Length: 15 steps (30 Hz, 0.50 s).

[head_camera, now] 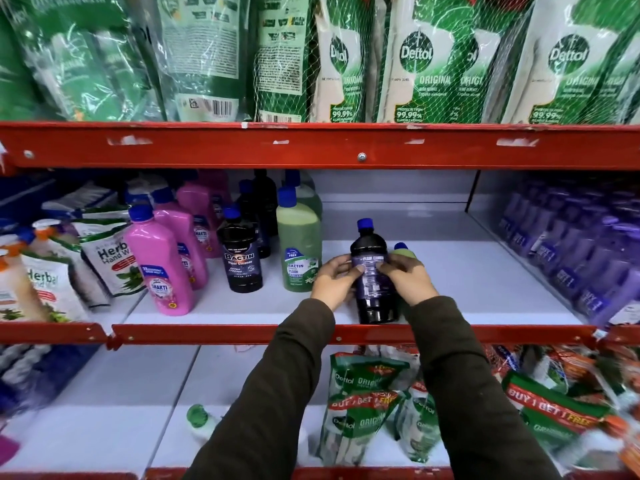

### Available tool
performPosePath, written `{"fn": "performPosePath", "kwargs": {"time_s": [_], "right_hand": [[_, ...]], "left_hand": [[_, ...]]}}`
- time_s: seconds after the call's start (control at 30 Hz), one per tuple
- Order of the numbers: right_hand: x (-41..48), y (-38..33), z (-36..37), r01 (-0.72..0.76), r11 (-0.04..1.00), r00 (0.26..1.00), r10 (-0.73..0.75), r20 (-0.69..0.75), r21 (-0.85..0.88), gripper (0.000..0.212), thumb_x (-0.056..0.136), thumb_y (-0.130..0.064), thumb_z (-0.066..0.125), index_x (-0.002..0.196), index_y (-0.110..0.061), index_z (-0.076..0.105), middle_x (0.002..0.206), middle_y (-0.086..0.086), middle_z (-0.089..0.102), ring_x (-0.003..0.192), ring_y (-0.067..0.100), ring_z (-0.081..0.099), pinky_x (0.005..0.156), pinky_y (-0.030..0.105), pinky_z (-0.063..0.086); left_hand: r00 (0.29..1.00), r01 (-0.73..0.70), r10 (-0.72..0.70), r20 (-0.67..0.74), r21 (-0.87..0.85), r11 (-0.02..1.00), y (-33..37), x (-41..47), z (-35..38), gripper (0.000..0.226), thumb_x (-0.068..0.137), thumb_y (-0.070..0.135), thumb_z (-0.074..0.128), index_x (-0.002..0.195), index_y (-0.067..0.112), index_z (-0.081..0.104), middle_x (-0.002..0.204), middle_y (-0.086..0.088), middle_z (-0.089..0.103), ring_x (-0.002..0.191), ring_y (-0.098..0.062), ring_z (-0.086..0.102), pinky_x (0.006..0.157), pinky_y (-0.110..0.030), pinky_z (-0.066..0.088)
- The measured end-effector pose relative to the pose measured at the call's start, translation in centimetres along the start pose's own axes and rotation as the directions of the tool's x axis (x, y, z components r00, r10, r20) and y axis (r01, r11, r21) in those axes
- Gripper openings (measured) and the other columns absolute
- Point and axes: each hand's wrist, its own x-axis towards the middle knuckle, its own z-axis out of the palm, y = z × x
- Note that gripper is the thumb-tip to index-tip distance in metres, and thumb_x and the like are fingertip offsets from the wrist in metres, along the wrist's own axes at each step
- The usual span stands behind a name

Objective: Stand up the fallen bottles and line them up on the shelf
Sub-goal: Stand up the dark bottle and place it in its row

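Note:
A dark floor-cleaner bottle (372,247) with a blue cap stands upright near the front of the white middle shelf (485,282). My left hand (334,282) grips its left side and my right hand (408,278) grips its right side. Behind my right hand a green bottle (403,251) with a blue cap is mostly hidden; I cannot tell whether it lies or stands. To the left stand an upright green bottle (299,251), a dark Bactin bottle (240,256) and a pink bottle (161,261), each heading a row.
A red shelf lip (346,332) runs along the front. Purple bottles (581,258) fill the right side, herbal hand-wash pouches (104,258) the left. Dettol pouches hang above and lie on the lower shelf (363,403). The shelf behind and right of the held bottle is bare.

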Motion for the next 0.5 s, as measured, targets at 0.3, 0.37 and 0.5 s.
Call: {"fn": "performPosePath", "kwargs": {"time_s": [0.3, 0.37, 0.5], "right_hand": [[-3.2, -1.8, 1.9, 0.191, 0.979, 0.978, -0.196, 0.068, 0.076, 0.046, 0.076, 0.002, 0.079, 0.118, -0.008, 0.063, 0.124, 0.02, 0.065, 0.111, 0.033, 0.066, 0.097, 0.053, 0.055], [-3.8, -2.1, 3.6, 0.215, 0.973, 0.97, -0.223, 0.101, 0.083, 0.049, 0.076, 0.003, 0.079, 0.121, -0.005, 0.061, 0.125, 0.018, 0.065, 0.103, 0.033, 0.069, 0.093, 0.052, 0.057], [-5.2, -2.5, 7.8, 0.289, 0.954, 0.936, -0.298, 0.189, 0.076, 0.044, 0.076, 0.002, 0.08, 0.113, -0.011, 0.059, 0.112, 0.005, 0.066, 0.089, 0.029, 0.07, 0.084, 0.042, 0.06]], "left_hand": [[0.967, -0.252, 0.249, 0.045, 0.089, 0.964, 1.4, -3.1, -4.9, 0.045, 0.093, 0.003, 0.058, 0.136, 0.011, 0.051, 0.121, -0.009, 0.061, 0.12, -0.024, 0.058, 0.101, -0.041, 0.051], [0.955, -0.297, 0.295, 0.038, 0.095, 0.95, 1.8, -3.8, -7.1, 0.044, 0.093, 0.003, 0.059, 0.134, 0.015, 0.052, 0.111, -0.001, 0.065, 0.108, -0.015, 0.064, 0.098, -0.034, 0.054], [0.945, -0.324, 0.326, -0.014, 0.082, 0.943, 2.3, -4.8, -12.0, 0.042, 0.092, -0.001, 0.058, 0.126, 0.023, 0.052, 0.106, 0.009, 0.066, 0.098, 0.0, 0.065, 0.09, -0.022, 0.054]]}}
